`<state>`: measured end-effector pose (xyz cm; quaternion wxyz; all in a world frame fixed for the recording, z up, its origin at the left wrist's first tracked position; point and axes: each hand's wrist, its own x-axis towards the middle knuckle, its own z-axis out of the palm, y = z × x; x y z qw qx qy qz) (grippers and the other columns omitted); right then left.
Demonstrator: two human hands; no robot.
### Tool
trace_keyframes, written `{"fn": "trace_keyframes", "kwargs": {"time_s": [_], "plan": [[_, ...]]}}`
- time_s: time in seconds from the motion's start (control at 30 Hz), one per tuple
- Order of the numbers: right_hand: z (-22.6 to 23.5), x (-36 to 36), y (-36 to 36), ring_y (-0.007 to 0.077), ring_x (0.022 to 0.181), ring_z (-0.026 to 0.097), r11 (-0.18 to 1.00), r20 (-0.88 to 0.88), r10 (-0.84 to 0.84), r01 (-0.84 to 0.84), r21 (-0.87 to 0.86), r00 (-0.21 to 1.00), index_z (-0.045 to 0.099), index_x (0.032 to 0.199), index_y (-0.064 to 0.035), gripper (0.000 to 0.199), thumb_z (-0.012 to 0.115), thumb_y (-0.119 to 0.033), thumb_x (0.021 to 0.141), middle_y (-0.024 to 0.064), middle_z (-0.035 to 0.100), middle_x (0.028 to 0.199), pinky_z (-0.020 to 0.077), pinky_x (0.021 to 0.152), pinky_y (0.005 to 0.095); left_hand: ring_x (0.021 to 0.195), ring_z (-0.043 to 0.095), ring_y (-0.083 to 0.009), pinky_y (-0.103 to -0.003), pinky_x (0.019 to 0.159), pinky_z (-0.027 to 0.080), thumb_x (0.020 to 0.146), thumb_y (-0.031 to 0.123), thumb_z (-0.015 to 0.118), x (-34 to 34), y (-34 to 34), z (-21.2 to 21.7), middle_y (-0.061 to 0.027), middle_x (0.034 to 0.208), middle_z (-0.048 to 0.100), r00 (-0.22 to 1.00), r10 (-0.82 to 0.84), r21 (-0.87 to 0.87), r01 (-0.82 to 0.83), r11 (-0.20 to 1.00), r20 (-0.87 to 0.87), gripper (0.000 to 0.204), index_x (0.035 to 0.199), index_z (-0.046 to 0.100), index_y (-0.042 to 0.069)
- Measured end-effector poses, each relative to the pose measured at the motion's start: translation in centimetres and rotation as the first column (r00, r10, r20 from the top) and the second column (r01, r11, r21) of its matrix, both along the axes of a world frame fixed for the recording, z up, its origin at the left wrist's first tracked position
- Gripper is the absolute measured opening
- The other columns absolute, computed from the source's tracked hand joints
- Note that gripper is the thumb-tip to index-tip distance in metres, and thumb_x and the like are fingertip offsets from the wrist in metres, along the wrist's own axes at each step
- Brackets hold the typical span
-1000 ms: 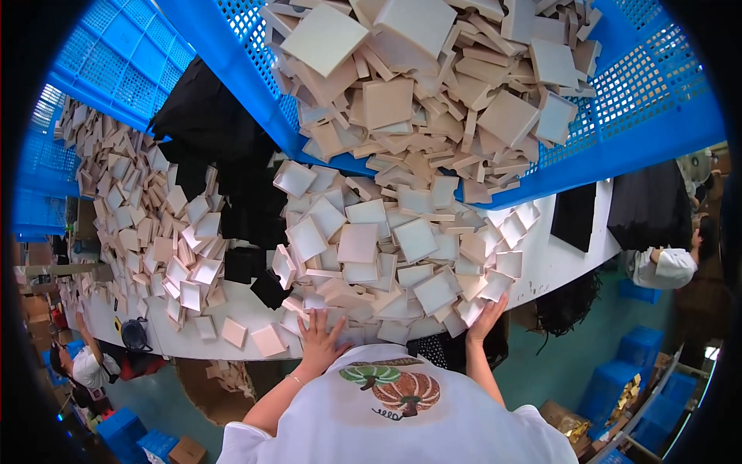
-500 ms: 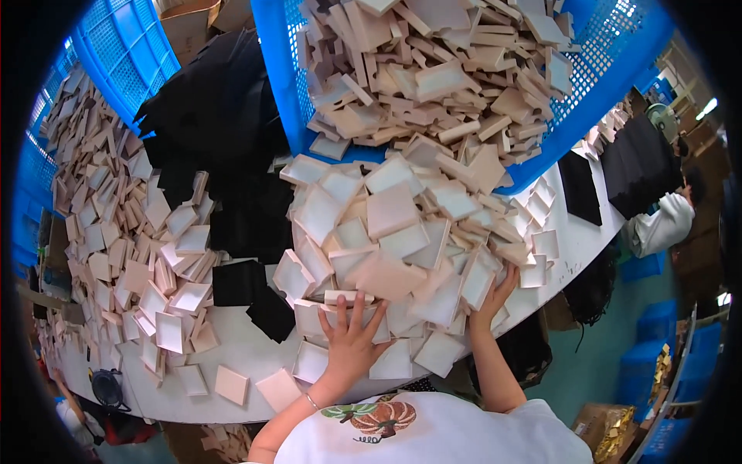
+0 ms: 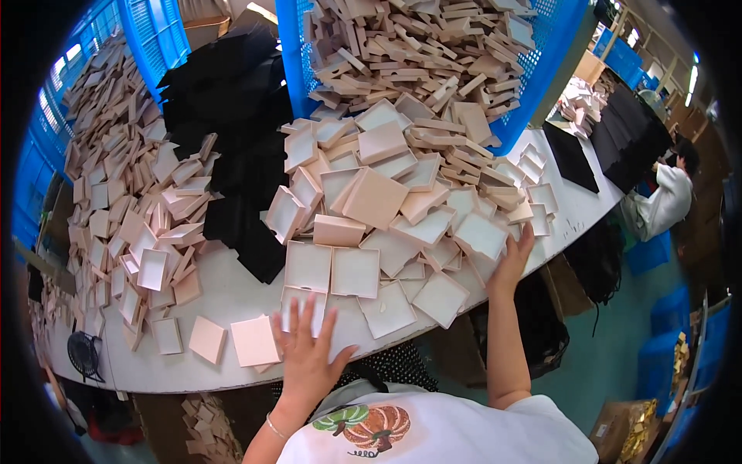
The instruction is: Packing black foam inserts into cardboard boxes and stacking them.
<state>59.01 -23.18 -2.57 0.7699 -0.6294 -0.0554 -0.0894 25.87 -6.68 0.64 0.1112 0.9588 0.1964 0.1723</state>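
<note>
A heap of pink square box lids (image 3: 386,193) spills from a tipped blue plastic crate (image 3: 541,69) onto a white table (image 3: 224,290). My left hand (image 3: 305,352) lies flat with spread fingers on a pink lid at the table's near edge. My right hand (image 3: 514,259) rests open against the right side of the heap, fingers touching the lids. Neither hand grips anything.
A pile of black inserts (image 3: 239,155) lies left of the heap, and more pink lids (image 3: 131,216) cover the table's left part. Another person (image 3: 665,197) in white works at far right beside black stacks (image 3: 630,131). A small black fan (image 3: 83,354) sits at the left edge.
The view has swung left and closer. My left hand slid down to the near edge of the table, and my right hand stays pressed on the heap's right side.
</note>
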Motion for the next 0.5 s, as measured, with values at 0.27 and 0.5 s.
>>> {"fn": "trace_keyframes", "kwargs": {"time_s": [0.27,0.5], "plan": [[-2.2,-9.9,-4.2,0.0487,0.147,0.007,0.577,0.407,0.506,0.053,-0.815,0.761,0.025,0.153,-0.0047,0.077,0.045,-0.054,0.097,0.0279,0.012,0.158,0.0072,0.116,0.0588,0.144,0.019,-0.0469,-0.059,0.116,0.016,0.073,0.04,0.08,-8.1,0.7,-3.3,-0.0262,0.155,0.022,0.861,0.509,0.024,-0.508,0.861,-0.008,0.093,0.149,0.034,0.012],[-1.4,-10.0,1.2,0.049,0.145,0.01,0.276,0.243,0.629,0.08,-0.958,0.738,0.031,0.15,-0.0059,0.085,0.064,-0.05,0.085,0.0309,0.013,0.156,0.002,0.111,0.0688,0.137,0.029,-0.0478,-0.056,0.111,0.028,0.078,0.036,0.078,-5.2,2.3,-3.9,-0.025,0.151,0.028,0.893,0.445,-0.083,-0.439,0.895,0.071,0.078,0.143,0.044,0.01]]}}
